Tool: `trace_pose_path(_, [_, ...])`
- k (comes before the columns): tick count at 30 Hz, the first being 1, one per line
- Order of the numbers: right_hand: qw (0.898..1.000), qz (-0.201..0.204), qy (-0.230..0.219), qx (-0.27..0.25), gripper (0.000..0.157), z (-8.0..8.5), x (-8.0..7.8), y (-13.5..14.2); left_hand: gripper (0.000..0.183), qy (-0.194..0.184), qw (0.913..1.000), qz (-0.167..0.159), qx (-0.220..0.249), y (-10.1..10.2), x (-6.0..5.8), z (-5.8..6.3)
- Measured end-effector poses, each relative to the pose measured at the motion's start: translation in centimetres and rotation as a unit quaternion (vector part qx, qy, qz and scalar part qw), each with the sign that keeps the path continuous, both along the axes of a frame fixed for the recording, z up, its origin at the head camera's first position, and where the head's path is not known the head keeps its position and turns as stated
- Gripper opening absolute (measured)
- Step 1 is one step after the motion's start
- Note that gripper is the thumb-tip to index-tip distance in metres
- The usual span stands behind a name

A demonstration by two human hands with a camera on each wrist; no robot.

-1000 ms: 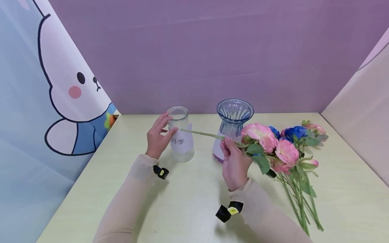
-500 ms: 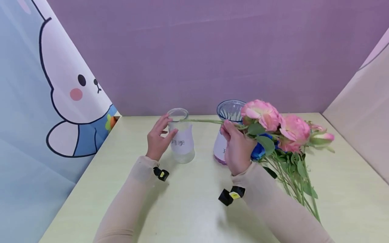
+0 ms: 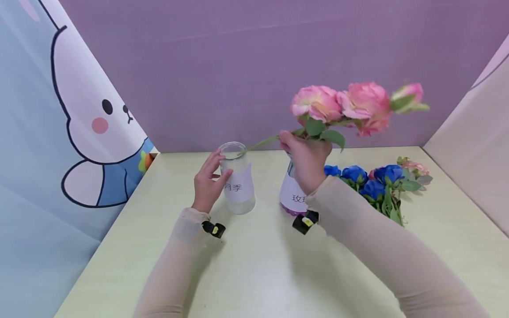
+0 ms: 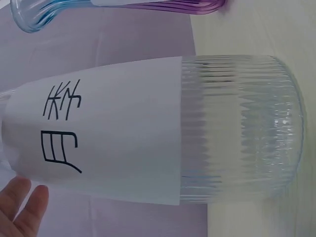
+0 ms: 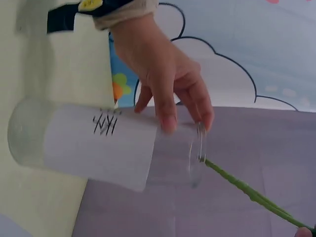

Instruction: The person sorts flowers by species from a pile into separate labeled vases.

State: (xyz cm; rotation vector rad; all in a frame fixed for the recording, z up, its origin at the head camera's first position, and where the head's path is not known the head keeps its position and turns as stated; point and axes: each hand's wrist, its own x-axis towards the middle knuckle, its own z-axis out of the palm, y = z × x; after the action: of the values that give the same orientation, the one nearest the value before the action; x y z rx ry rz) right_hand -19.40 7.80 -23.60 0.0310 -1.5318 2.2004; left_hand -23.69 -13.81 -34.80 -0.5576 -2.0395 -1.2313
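Note:
A clear glass vase (image 3: 241, 207) with a white paper label stands upright, my left hand (image 3: 207, 183) holding its left side by the rim. In the right wrist view, that hand's (image 5: 165, 84) thumb and fingertips rest on the glass near the mouth. Above and to the right, my right hand (image 3: 306, 159) pinches the green stem of a spray of pink roses (image 3: 363, 104). The stem's lower end (image 5: 247, 190) is at the vase mouth, tip just within the rim. Large on the left wrist view is the labelled vase (image 4: 128, 128), with two left fingertips below.
A second vase (image 3: 292, 194), blue-tinted above and purple at its base, also labelled, stands partly behind my right hand. Blue roses (image 3: 371, 187) and paler pink flowers (image 3: 415, 168) lie on the right of the table (image 3: 246, 265). A purple backdrop (image 3: 238, 79) rises behind.
My right hand has risen, lifting the pink roses off the pile and tilting them upward; the stem tip has come to the clear vase's mouth. My left hand stays on the vase.

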Motion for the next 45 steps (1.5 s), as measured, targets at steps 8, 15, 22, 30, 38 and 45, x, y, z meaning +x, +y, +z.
trace_pose_path(8, [0.993,0.012,-0.047,0.106,0.021,2.5,-2.9,-0.6,0.032,-0.02,0.9998,0.007,0.005,0.1,0.1,0.6])
trace_pose_path(15, [0.98,0.062,-0.119,0.147,0.022,2.5,-4.8,-2.5,0.033,-0.027,0.9995,0.0,0.018,-0.2,0.2,0.2])
trace_pose_path(22, [0.959,0.079,-0.155,0.222,0.025,1.0,-5.6,-4.4,0.036,-0.009,0.9997,-0.003,0.023,-0.7,0.4,-0.3])
trace_pose_path(30, [0.941,0.098,-0.162,0.28,0.022,0.2,-6.1,-4.8,0.035,-0.008,0.9995,-0.01,0.027,-0.2,0.5,-0.2])
trace_pose_path(38, [0.927,0.123,-0.165,0.313,0.022,-0.3,-6.1,-5.4,0.035,-0.007,0.9996,-0.011,0.027,0.0,0.5,-0.1])
trace_pose_path(45, [0.906,0.132,-0.139,0.379,0.012,-0.1,-5.8,-5.3,0.034,-0.005,0.9997,-0.005,0.023,-0.1,0.5,-0.1])
